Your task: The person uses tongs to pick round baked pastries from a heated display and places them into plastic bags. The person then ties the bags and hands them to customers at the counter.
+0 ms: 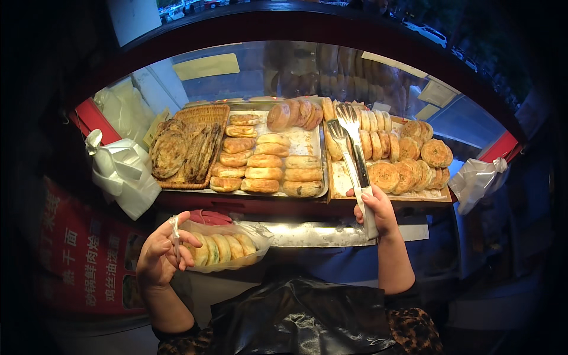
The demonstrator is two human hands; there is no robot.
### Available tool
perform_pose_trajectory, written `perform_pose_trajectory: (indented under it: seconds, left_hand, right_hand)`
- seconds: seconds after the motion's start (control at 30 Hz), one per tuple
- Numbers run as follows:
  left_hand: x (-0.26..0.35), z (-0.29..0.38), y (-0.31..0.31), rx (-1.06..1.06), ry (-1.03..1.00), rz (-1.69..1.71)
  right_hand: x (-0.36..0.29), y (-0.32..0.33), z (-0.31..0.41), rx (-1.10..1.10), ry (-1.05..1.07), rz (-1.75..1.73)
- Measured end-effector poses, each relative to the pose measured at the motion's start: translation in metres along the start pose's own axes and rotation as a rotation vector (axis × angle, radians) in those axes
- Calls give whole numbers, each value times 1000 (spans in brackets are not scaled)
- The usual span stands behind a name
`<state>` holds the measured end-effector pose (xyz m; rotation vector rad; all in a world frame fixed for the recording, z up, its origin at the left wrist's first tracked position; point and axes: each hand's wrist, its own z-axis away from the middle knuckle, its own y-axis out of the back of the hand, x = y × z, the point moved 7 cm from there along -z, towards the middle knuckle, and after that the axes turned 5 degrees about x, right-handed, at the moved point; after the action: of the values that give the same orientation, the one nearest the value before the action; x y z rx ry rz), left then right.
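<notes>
My left hand (160,255) holds a clear plastic bag (262,242) by its twisted handle, looped over the fingers. Inside stand several round stuffed flatbreads (223,248) in a row; one shows a green filling through its side. In my right hand (382,214) is a pair of metal tongs (368,222) with a white-wrapped handle. Their fork-like tips point away from me, over the wooden tray (342,176) at the right. The two tong arms are slightly apart, with no bread visibly gripped between them. Round breads (384,176) stand and lie on that tray.
A metal tray (299,141) in the middle carries stacked golden breads (263,173) and purplish ones (278,116). Flat browned pancakes (168,146) fill a wicker basket (199,114) at left. White plastic bags hang at left (126,173) and right (477,182). A glass pane (253,80) rises behind.
</notes>
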<state>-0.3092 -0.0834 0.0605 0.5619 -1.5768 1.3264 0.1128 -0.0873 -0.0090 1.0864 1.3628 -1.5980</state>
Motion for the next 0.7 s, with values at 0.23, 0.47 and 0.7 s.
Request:
perform_pose_trajectory:
  seconds: [0.23,0.47,0.7]
  left_hand:
    - [5,0,2,2,-16,1]
    - [1,1,7,-9,7,21]
    - [-6,4,14,7,25,28]
  right_hand:
    - [6,8,-2,74,-17,-23]
    - [17,20,-7,120,-18,-80]
    - [25,25,-10,142,-34,-62]
